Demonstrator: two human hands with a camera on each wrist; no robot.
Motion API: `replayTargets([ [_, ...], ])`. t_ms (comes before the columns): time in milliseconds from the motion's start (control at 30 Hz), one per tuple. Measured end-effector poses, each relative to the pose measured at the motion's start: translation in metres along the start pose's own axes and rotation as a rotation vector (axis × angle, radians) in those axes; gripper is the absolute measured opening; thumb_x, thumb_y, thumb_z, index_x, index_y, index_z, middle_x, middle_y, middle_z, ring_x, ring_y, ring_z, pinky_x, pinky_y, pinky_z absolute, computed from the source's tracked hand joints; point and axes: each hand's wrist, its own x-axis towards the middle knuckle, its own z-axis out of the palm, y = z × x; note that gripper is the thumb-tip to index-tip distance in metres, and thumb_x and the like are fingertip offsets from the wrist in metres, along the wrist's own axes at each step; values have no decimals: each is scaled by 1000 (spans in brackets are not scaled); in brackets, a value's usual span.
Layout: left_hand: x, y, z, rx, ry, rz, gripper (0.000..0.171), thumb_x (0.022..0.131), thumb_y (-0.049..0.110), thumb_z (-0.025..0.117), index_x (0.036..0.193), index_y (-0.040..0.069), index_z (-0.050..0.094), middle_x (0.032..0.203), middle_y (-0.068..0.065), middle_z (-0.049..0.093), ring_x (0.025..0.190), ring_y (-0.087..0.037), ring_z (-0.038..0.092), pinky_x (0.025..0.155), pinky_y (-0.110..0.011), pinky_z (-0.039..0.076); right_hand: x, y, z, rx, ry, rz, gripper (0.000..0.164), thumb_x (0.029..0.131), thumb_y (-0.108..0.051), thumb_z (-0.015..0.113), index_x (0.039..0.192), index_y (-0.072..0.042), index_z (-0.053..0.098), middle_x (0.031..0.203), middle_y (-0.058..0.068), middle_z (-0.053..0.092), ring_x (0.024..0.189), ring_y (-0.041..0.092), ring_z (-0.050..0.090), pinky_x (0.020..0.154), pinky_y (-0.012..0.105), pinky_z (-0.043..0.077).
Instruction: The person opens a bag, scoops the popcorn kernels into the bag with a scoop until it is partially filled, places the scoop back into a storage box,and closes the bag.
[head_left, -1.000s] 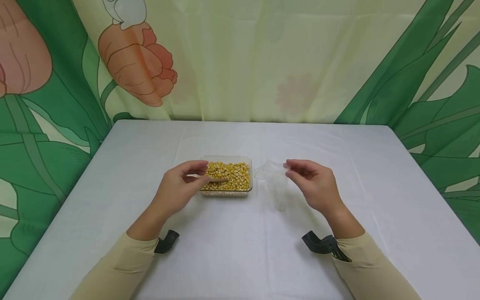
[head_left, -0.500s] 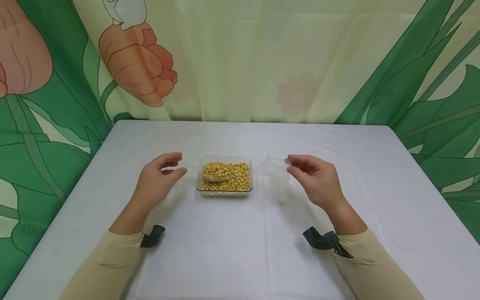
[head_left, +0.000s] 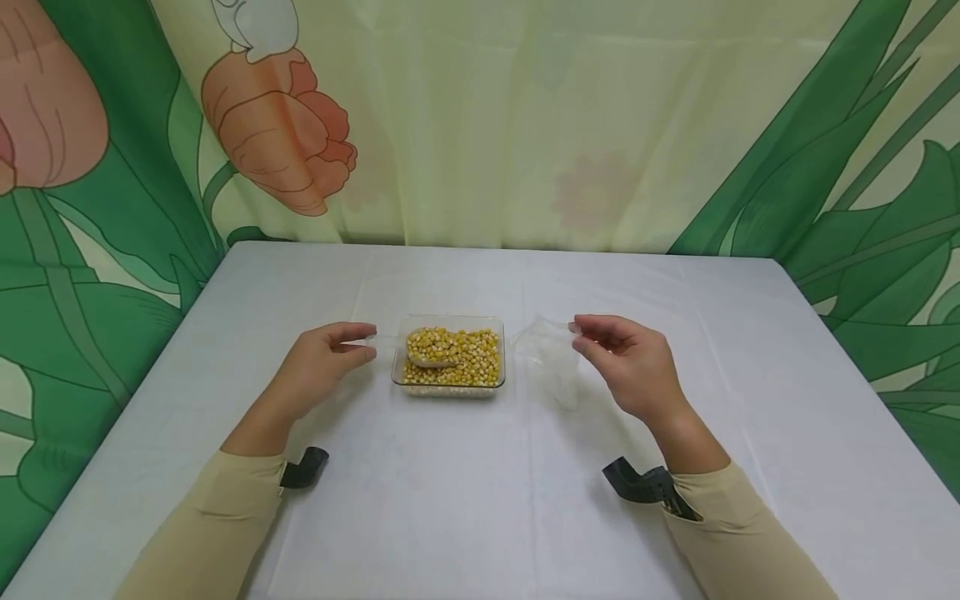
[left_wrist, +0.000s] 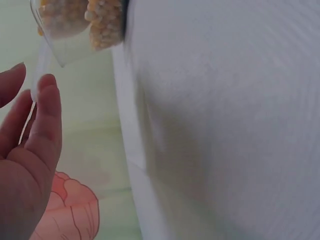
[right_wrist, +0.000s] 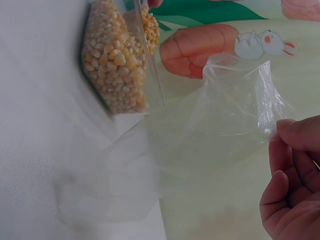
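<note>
Left hand (head_left: 318,371), thumb and fingers parted, is at a clear plastic scoop (head_left: 431,363), contact unclear; it lies in yellow corn kernels (head_left: 480,354) inside a rectangular transparent container (head_left: 450,385). Right hand (head_left: 633,362) pinches a thin see-through bag (head_left: 551,346) beside it.

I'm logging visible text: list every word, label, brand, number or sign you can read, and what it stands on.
None: no text can be read on the clear rectangular container, the transparent plastic bag or the flower-printed cream fabric backdrop.
Any marking on the black curved wrist mounts would be too small to read.
</note>
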Motion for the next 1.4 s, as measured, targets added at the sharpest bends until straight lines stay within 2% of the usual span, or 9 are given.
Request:
replayTargets([
  [133, 4, -2, 3, -32, -5, -18, 45, 99, 21, 65, 140, 5, 57, 139, -16, 55, 124, -32, 55, 103, -47, 47, 1, 1, 1, 24, -13, 8, 25, 89, 6, 72, 114, 7, 71, 103, 19, 73, 88, 2, 62, 75, 13, 52],
  [333, 12, -3, 8, -205, -53, -15, 43, 99, 9, 62, 140, -2, 54, 130, -19, 59, 112, -23, 64, 95, -32, 53, 3, 6, 4, 74, -33, 19, 25, 88, 9, 71, 113, 8, 70, 103, 21, 72, 89, 1, 64, 78, 15, 54],
  [433, 15, -2, 10, -274, -72, -50, 41, 100, 7, 61, 140, -3, 53, 124, -19, 62, 105, -16, 66, 90, -28, 55, 4, 7, 5, 101, -40, 17, 25, 88, 10, 71, 112, 9, 70, 102, 23, 72, 89, 2, 65, 79, 16, 54],
  [567, 15, 3, 11, -334, -89, -96, 42, 102, 8, 59, 141, -4, 50, 120, -19, 64, 102, -15, 68, 89, -28, 55, 4, 8, 6, 121, -42, 25, 25, 87, 11, 70, 112, 11, 70, 102, 24, 71, 88, 1, 65, 80, 16, 54],
  [867, 16, -3, 12, -414, -116, -37, 42, 100, 2, 59, 138, -12, 47, 107, -11, 67, 93, -8, 68, 86, -25, 56, 6, 13, 10, 150, -50, 36, 25, 87, 12, 70, 113, 12, 69, 103, 26, 70, 88, 2, 65, 79, 17, 55],
  [1200, 13, 0, 11, -389, -84, -71, 44, 101, 10, 61, 139, -10, 50, 122, -20, 64, 93, -8, 69, 84, -26, 57, 7, 14, 14, 114, -61, 73, 25, 88, 10, 70, 113, 10, 70, 104, 23, 71, 88, 1, 65, 80, 17, 55],
  [1400, 10, 6, 7, -398, -88, -42, 43, 101, 7, 61, 137, -13, 49, 123, -24, 64, 93, -8, 69, 85, -26, 57, 8, 13, 15, 104, -64, 73, 25, 88, 10, 70, 113, 9, 70, 104, 22, 72, 88, 1, 65, 79, 17, 55],
])
